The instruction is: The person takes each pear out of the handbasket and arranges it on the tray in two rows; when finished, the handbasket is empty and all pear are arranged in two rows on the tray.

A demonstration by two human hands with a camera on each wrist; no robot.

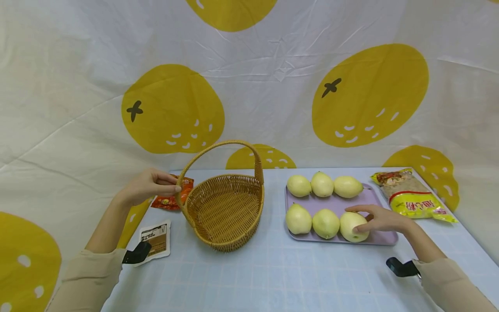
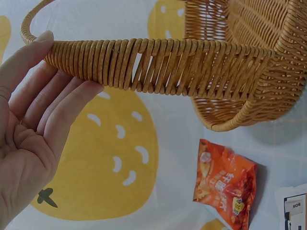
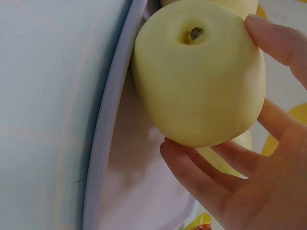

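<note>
On the left side, a woven wicker basket [image 1: 228,214] with a tall arched handle [image 2: 158,67] stands slightly tilted, nothing inside it. My left hand [image 1: 146,187] holds that handle on its left side, thumb and fingertips at opposite edges of the weave. To the right, a lilac tray [image 1: 383,238] bears two rows of pale yellow-green pears. My right hand [image 1: 383,219] grips the front-right pear [image 3: 196,86], its thumb on one side and fingers curled round the other. In the right wrist view this pear sits close beside the tray's rim.
Left of the basket lie a red snack packet [image 2: 225,184] and a flat white-and-brown packet [image 1: 156,240]. A yellow bag of powder [image 1: 415,195] lies right of the tray. Behind the table hangs a white cloth [image 1: 273,108] with big yellow fruit prints.
</note>
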